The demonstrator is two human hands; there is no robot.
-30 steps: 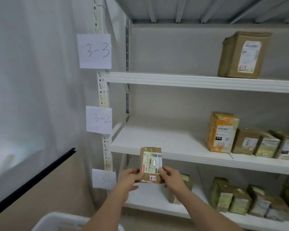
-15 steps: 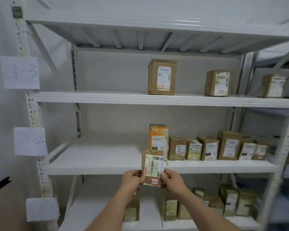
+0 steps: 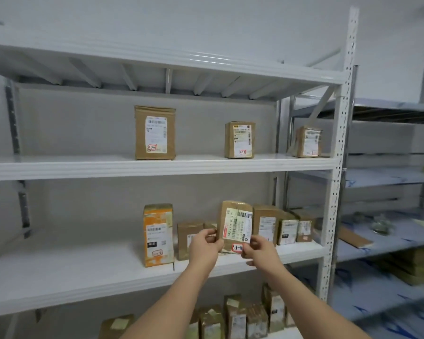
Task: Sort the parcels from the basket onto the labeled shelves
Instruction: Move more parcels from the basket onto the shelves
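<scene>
I hold a small brown parcel (image 3: pixel 235 225) upright in front of the middle shelf (image 3: pixel 59 277). Its white shipping label and a small red-edged sticker at the bottom face me. My left hand (image 3: pixel 206 245) grips its lower left edge and my right hand (image 3: pixel 260 250) its lower right corner. The upper shelf (image 3: pixel 83 167) carries three brown parcels (image 3: pixel 155 133), spaced apart. On the middle shelf an orange box (image 3: pixel 158 234) stands left of a row of brown parcels (image 3: pixel 282 226), partly hidden behind the held parcel. The basket is out of view.
More parcels (image 3: pixel 235 316) stand on the lowest shelf beneath my arms. A white perforated upright (image 3: pixel 338 167) ends this rack on the right. Beyond it a grey rack (image 3: pixel 389 177) holds flat cardboard and small items. The left half of the middle shelf is bare.
My view has swung right along the rack; the paper shelf labels and the basket have left the frame. The parcel stays in both hands, now raised in front of the middle-shelf row.
</scene>
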